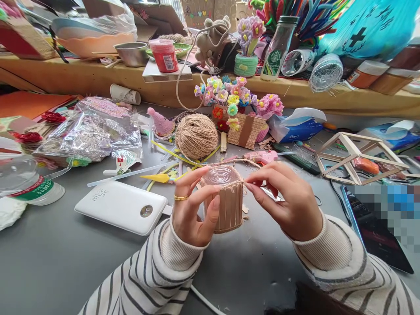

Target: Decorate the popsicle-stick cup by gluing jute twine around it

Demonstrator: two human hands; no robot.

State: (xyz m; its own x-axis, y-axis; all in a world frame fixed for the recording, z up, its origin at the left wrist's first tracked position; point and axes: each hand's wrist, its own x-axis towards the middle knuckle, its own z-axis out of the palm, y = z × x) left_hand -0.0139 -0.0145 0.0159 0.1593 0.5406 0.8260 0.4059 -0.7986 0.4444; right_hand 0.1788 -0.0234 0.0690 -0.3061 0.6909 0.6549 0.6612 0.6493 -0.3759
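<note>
On a cluttered gray table point(59, 262), a plastic bottle point(49, 190) lies beside a white power bank point(118, 205). A left hand point(193, 210), fingers curved, holds a stick-covered jar point(226, 208), its clear ringed end facing up, in front of a ball of twine point(197, 136). A right hand point(288, 201) pinches a strand point(236, 181) at the jar's upper edge, near a pink glue gun point(261, 157). A dark tablet point(377, 234) lies farther right.

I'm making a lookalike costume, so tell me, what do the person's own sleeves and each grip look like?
The off-white fabric sleeves carry dark stripes and end in plain, off-white ribbed cuffs. The ungloved left grip wears a shiny gold-coloured ring on one finger. The ungloved right grip shows no ring in view.
</note>
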